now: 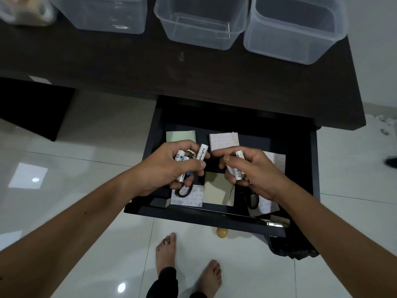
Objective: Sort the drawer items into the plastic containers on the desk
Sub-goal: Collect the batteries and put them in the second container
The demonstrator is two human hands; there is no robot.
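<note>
Above open drawer [300, 160], left hand [171, 168] and right hand [253, 171] each grasp white batteries [202, 152].

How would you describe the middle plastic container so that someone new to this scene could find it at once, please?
Look at the dark desk above the open drawer; three clear plastic tubs stand in a row along its far side. The middle container sits between the other two, roughly above the drawer's left half. Unlike its neighbours, its walls taper to a narrower base.
</note>
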